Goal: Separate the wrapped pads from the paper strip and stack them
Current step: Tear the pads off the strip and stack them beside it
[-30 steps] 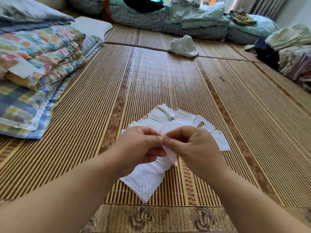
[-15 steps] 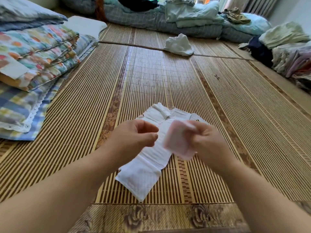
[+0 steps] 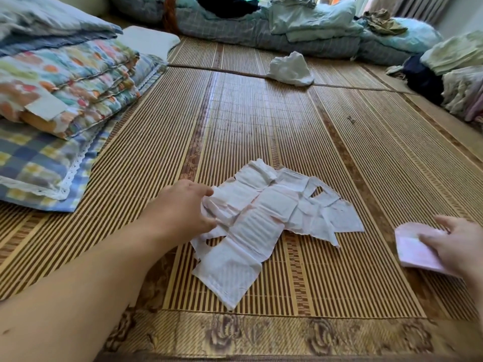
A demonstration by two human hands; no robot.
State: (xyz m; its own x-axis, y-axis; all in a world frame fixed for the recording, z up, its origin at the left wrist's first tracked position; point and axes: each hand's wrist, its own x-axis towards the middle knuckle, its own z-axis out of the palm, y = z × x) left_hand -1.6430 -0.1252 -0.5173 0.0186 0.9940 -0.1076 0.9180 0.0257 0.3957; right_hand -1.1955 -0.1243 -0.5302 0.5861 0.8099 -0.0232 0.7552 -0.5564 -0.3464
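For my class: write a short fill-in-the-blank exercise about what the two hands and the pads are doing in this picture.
1. The left hand grips the white paper strip at its ____ edge.
2. The right hand rests on a ____ wrapped pad.
3. Both lie on a woven ____ mat.

Missing words: left; pink; bamboo

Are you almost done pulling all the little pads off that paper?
Not nearly. Done: one pink wrapped pad is off the strip, and the right hand is pressing it onto the woven bamboo mat, off to the side. In hand: the left hand grips the white paper strip at its edge. Left: several wrapped pads are attached there, and I see no real stack yet.
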